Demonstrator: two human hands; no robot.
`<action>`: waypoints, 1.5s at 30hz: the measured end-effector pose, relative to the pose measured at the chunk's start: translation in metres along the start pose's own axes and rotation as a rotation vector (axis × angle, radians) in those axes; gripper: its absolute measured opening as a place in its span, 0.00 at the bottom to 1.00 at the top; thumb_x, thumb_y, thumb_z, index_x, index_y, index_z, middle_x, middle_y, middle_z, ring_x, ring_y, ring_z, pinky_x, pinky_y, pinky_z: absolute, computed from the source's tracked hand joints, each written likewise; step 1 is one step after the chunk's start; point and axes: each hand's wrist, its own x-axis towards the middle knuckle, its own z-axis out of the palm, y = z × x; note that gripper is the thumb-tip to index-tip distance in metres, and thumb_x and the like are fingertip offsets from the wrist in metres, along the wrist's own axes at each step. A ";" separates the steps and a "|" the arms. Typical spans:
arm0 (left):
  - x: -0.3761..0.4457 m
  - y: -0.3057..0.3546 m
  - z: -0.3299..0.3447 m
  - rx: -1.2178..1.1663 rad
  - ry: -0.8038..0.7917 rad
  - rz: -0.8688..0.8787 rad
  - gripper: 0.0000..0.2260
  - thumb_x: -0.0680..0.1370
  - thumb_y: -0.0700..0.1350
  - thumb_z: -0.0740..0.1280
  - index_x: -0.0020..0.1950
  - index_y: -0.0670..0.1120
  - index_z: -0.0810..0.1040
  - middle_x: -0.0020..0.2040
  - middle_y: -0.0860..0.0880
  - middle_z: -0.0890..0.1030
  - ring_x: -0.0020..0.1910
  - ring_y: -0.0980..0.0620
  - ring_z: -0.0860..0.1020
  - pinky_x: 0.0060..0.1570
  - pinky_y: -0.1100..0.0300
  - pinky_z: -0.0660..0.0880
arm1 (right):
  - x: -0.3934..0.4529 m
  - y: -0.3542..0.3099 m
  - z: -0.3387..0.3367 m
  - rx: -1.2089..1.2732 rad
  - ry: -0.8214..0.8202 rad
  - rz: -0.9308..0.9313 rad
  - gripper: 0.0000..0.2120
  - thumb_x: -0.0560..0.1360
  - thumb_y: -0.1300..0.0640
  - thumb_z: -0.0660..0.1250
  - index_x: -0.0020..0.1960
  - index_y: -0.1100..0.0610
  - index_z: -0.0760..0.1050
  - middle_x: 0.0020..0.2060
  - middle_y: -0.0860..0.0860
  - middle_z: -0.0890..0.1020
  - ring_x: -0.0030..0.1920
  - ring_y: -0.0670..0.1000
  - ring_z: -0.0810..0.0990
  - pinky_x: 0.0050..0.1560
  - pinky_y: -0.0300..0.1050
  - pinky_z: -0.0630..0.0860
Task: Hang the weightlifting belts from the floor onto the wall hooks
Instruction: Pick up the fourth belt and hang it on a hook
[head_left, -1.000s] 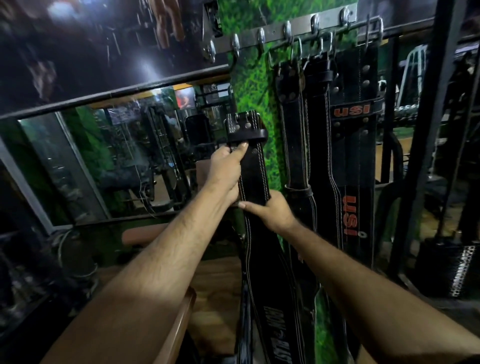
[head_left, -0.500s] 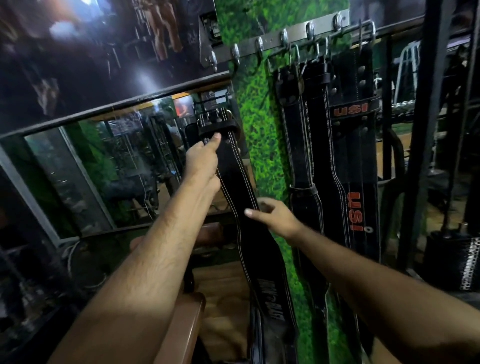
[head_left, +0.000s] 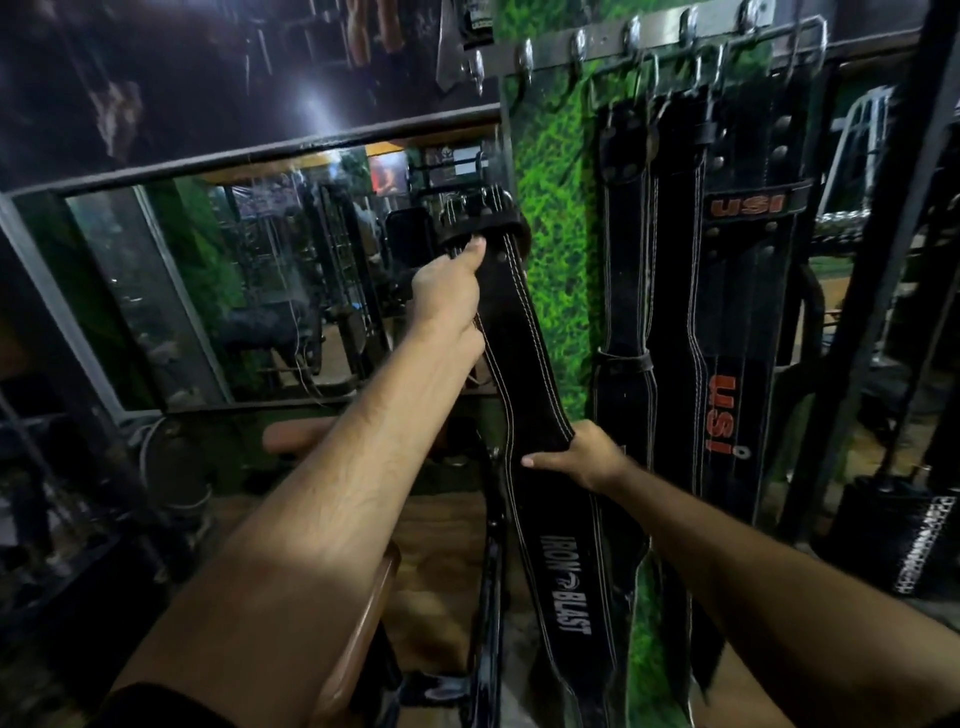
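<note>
- Belt (head_left: 519, 364) hangs tilted between my hands, left of the hooks (head_left: 631, 36).
- My left hand (head_left: 447, 291) grips its buckle end.
- My right hand (head_left: 587, 457) grips its middle.

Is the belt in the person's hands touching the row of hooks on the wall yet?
Apart. The head view shows the belt held by the left hand and right hand, its top end well below the hooks, with green wall between.

Black belts (head_left: 727, 322) hang from the wall's hook rail (head_left: 660, 31).
</note>
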 end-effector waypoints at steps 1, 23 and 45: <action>-0.002 0.002 -0.001 -0.011 0.001 0.020 0.40 0.61 0.56 0.80 0.68 0.42 0.74 0.61 0.40 0.83 0.57 0.38 0.82 0.57 0.38 0.79 | 0.000 -0.002 -0.004 0.005 -0.041 0.017 0.43 0.46 0.26 0.80 0.49 0.55 0.86 0.45 0.51 0.89 0.46 0.52 0.88 0.53 0.57 0.85; -0.042 -0.034 0.006 0.444 -0.275 0.337 0.09 0.80 0.40 0.67 0.58 0.45 0.83 0.52 0.45 0.86 0.52 0.48 0.84 0.58 0.49 0.80 | -0.017 -0.183 -0.101 0.558 0.138 -0.302 0.06 0.80 0.53 0.70 0.52 0.56 0.78 0.37 0.48 0.82 0.32 0.45 0.81 0.36 0.42 0.81; 0.001 0.004 0.100 0.321 -0.043 0.500 0.14 0.82 0.46 0.64 0.38 0.44 0.77 0.39 0.44 0.75 0.38 0.50 0.72 0.37 0.58 0.70 | 0.037 -0.205 -0.164 0.504 0.509 -0.511 0.14 0.71 0.61 0.78 0.51 0.53 0.76 0.38 0.49 0.83 0.41 0.51 0.85 0.52 0.54 0.84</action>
